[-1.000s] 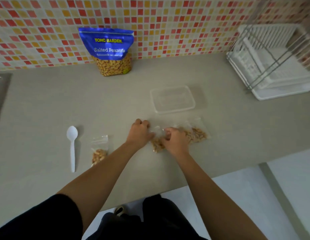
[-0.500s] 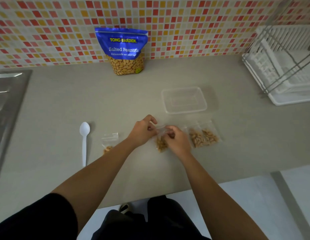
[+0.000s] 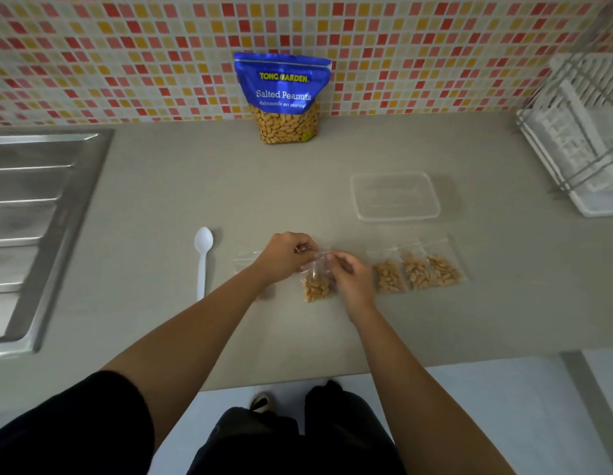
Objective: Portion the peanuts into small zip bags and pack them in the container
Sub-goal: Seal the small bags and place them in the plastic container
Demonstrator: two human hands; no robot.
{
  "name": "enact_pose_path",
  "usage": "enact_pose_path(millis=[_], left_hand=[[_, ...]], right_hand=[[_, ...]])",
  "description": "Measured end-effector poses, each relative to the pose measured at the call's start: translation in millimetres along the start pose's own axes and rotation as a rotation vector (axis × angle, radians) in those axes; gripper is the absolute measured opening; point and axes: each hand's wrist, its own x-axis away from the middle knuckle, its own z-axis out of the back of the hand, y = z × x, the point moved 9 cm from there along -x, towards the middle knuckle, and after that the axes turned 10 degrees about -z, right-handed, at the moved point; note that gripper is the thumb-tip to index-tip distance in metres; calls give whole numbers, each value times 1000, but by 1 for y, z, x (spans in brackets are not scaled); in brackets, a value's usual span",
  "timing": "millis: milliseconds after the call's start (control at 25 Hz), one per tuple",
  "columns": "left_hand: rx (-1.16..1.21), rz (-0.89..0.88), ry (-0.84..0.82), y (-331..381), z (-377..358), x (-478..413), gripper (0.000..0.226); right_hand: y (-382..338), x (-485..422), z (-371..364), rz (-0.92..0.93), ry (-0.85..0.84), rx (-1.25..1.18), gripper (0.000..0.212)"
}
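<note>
From the head camera, both hands meet over the middle of the grey table (image 3: 161,207). The left hand (image 3: 286,257) and the right hand (image 3: 351,277) each pinch the top edge of a small zip bag (image 3: 317,281), one at each end of its strip. The bag hangs between them with peanuts gathered in its lower half, its bottom at or just above the table; which of the two cannot be told.

Just to the right of the right hand, three filled bags (image 3: 418,270) lie flat side by side, touching or overlapping at their edges. Behind them, farther from the person, stands a clear container (image 3: 396,197) with no lid and nothing visible in it. Another small bag (image 3: 247,262) lies partly hidden under the left wrist. A white plastic spoon (image 3: 202,262) lies left of that, bowl pointing away from the person.

The big blue peanut pouch (image 3: 284,97) stands upright against the tiled wall (image 3: 127,53). A steel sink (image 3: 34,217) is at the left edge and a white dish rack (image 3: 579,132) at the right.
</note>
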Motion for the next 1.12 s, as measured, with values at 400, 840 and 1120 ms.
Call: enact_pose_path(millis=[400, 840, 1120], left_hand=[[-291, -107, -41, 16, 1, 2, 13], [-673, -219, -149, 20, 6, 5, 19], [-698, -164, -184, 7, 15, 6, 22]], right_hand=[[-15, 9, -6, 104, 30, 99, 4], [-25, 22, -1, 263, 311, 279, 12], [-20, 17, -5, 235, 313, 283, 13]])
